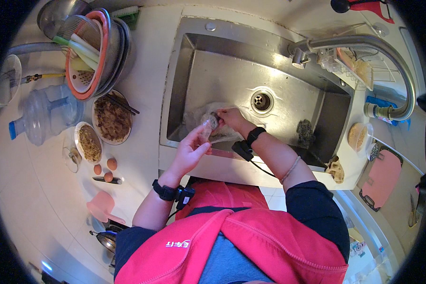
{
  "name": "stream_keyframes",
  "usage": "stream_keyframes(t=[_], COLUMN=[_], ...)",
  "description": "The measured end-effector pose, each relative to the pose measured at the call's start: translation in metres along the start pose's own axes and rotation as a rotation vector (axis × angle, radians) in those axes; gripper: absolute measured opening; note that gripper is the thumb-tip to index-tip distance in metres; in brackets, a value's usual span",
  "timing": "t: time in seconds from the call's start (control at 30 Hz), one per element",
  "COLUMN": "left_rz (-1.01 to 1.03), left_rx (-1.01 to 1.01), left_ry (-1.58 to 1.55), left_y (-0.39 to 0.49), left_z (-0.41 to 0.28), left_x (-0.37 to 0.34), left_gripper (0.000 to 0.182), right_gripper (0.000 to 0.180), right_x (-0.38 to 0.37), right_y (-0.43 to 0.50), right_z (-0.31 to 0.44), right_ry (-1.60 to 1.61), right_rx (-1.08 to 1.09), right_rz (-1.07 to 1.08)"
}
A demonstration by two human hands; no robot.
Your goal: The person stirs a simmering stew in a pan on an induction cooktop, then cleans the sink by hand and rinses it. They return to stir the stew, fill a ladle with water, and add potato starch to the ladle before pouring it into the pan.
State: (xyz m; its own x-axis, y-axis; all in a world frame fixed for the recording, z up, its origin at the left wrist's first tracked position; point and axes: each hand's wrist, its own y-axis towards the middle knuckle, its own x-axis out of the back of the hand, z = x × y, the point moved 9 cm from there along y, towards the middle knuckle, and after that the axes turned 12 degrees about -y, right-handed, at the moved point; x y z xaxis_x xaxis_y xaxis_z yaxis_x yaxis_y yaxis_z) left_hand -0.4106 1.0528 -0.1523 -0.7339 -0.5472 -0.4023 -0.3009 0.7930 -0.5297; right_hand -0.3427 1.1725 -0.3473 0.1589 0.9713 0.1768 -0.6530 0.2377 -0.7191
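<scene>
Both of my hands are over the near left part of a stainless steel sink (220,81). Crumpled clear plastic bag (230,135) film lies in the basin beneath and around my fingers. My left hand (191,151) pinches a raised piece of the film between thumb and fingers. My right hand (233,120) has its fingertips closed on the gathered film beside a small greyish lump (212,121); what that lump is, I cannot tell. To the right of my right hand is the drain (262,101). A dark wiry scouring pad (306,133) rests at the basin's right side.
The curved faucet (372,39) arches over the right rim. A cloth (335,170) lies at the near right corner. On the left counter are stacked bowls with scallions (85,51), a plate of food (112,119), a smaller dish (88,142), eggs (112,163) and a knife (115,181).
</scene>
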Motion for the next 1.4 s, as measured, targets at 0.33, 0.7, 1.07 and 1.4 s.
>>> stream_keyframes(t=[0.33, 0.7, 1.07, 1.4], left_rz=[-0.051, -0.102, -0.167, -0.234], left_rx=[-0.017, -0.019, 0.016, -0.126], left_ry=[0.053, 0.164, 0.190, 0.412], left_y=[0.000, -0.004, -0.017, -0.009], left_z=[0.001, -0.008, -0.009, -0.028], left_x=[-0.003, 0.006, 0.008, 0.010], left_gripper=[0.057, 0.048, 0.045, 0.018], right_gripper=[0.013, 0.022, 0.030, 0.026], right_x=[0.021, 0.199, 0.128, 0.266], right_y=[-0.033, -0.102, -0.027, -0.147], right_z=[0.008, -0.064, -0.143, -0.222], right_ry=[0.155, 0.439, -0.806, -0.728], right_rx=[0.016, 0.161, 0.118, -0.374], right_rz=[0.056, -0.308, -0.352, -0.723])
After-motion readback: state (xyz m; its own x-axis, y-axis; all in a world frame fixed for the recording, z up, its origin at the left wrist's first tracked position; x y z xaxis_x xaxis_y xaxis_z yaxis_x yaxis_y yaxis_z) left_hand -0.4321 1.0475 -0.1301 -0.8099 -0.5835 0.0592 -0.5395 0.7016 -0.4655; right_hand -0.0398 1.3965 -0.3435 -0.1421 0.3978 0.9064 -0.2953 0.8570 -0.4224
